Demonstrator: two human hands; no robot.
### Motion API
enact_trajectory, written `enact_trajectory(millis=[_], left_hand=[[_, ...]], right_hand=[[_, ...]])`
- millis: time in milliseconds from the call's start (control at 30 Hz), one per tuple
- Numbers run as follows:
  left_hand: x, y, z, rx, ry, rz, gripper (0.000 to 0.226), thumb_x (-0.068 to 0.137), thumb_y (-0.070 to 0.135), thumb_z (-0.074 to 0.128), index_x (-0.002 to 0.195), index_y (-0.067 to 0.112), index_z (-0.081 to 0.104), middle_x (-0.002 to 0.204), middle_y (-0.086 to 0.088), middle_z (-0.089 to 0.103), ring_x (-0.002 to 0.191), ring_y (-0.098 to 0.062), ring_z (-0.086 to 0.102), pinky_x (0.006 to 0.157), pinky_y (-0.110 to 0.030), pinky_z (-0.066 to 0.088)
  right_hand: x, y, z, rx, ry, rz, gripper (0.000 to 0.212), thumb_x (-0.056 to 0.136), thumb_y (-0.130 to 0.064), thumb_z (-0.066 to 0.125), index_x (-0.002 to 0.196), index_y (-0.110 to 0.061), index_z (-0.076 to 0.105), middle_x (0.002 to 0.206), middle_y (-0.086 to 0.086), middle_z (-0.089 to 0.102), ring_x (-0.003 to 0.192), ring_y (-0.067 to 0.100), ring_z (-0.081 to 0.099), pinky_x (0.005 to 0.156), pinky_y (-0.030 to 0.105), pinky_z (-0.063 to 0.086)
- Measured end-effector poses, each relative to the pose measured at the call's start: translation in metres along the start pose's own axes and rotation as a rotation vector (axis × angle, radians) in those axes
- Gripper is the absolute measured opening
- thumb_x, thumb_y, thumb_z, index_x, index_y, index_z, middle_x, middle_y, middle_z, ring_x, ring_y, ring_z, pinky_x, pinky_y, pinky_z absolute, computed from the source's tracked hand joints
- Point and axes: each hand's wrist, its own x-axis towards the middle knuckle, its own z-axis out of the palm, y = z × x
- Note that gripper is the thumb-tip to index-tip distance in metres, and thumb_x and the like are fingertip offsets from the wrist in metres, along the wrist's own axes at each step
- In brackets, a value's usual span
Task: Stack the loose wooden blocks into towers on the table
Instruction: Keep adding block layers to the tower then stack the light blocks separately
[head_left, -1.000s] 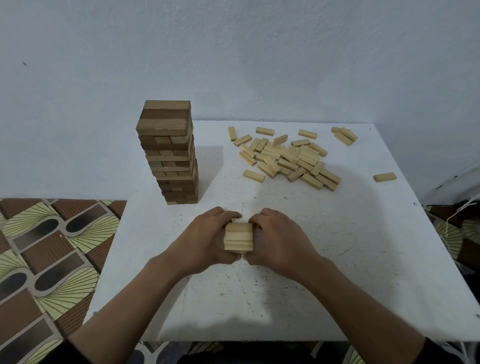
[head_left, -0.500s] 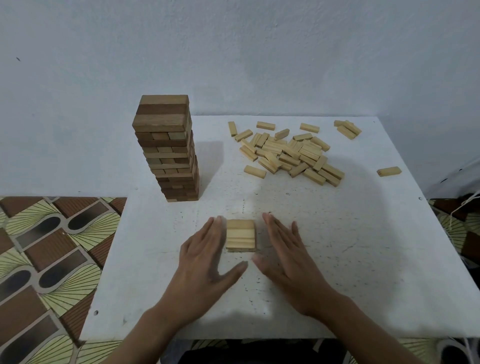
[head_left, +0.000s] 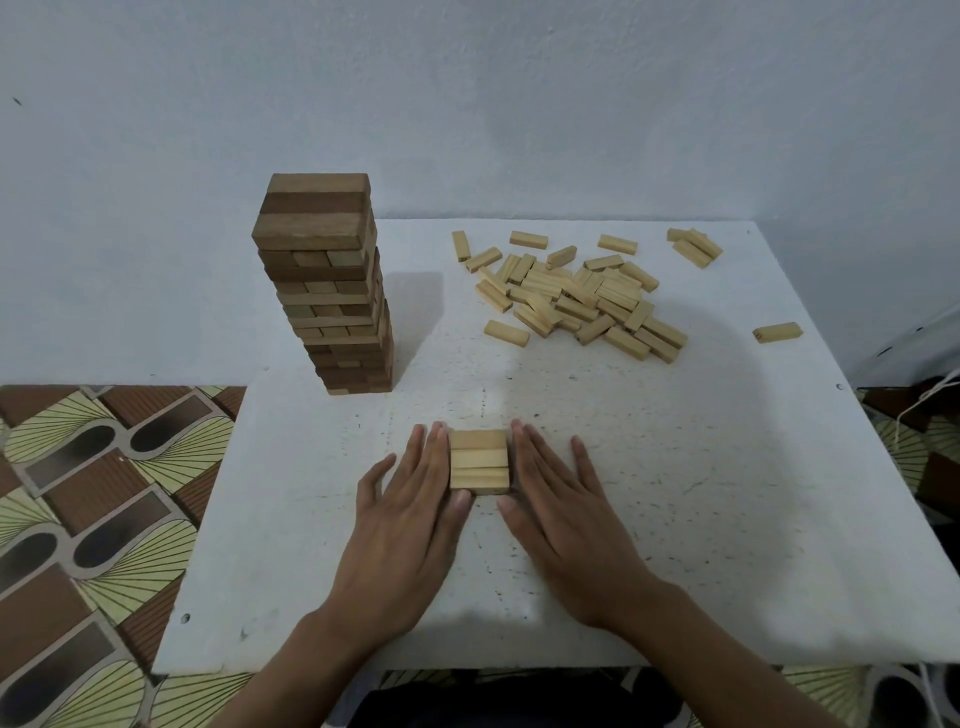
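A short stack (head_left: 478, 461) sits between both hands, tall tower (head_left: 332, 291) behind left, loose blocks (head_left: 576, 299) behind right

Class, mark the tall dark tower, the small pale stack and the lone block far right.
tall dark tower (head_left: 332, 291), head view, front face halfway up.
small pale stack (head_left: 478, 460), head view, middle top block.
lone block (head_left: 777, 332), head view, top face.

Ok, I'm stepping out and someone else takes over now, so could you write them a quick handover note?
Left hand open, flat fingers against the left side of the low pale stack at the front centre of the table.
Right hand open, flat against its right side.
Done: dark tower stands back left.
Left to do: the loose pile back right and one stray block near the right edge go onto the pale stack.
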Motion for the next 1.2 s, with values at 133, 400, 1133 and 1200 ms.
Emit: enact_trajectory(millis=[133,400,1133,1200], left_hand=[[0.0,-0.004,-0.003,0.052,-0.051,-0.021,0.065,0.105,0.055,0.005,0.161,0.023,-0.003,0.169,0.008,-0.003,0.153,-0.006,-0.016,0.125,-0.031,0.001],[0.0,-0.006,0.001,0.204,-0.033,0.028,0.057,0.11,0.042,0.012,0.162,0.019,0.011,0.169,0.004,0.009,0.156,-0.015,-0.006,0.122,-0.034,0.009],[0.001,-0.006,0.006,0.179,0.015,-0.003,0.058,0.11,0.046,0.012,0.16,0.019,0.025,0.166,0.004,0.021,0.156,-0.014,0.003,0.121,-0.035,0.013],[0.001,-0.007,0.006,0.176,0.012,-0.005,0.057,0.11,0.045,0.013,0.16,0.019,0.025,0.166,0.004,0.02,0.156,-0.014,0.002,0.121,-0.035,0.013]], right_hand=[[-0.002,0.002,0.003,-0.023,0.025,0.011,0.068,0.101,-0.055,-0.003,0.155,-0.018,-0.021,0.165,-0.006,-0.019,0.148,0.0,-0.024,0.123,0.039,-0.01],[-0.001,0.006,0.012,-0.119,0.057,0.0,0.063,0.105,-0.05,-0.002,0.158,-0.018,-0.014,0.167,-0.003,-0.015,0.15,0.005,-0.022,0.123,0.041,-0.007],[-0.002,0.005,0.01,-0.051,0.082,0.0,0.063,0.105,-0.049,0.0,0.157,-0.017,-0.016,0.167,-0.004,-0.01,0.15,0.003,-0.019,0.125,0.04,-0.004],[-0.002,0.005,0.011,-0.054,0.083,-0.004,0.063,0.105,-0.049,0.0,0.157,-0.017,-0.015,0.167,-0.005,-0.009,0.151,0.003,-0.018,0.126,0.042,-0.002]])
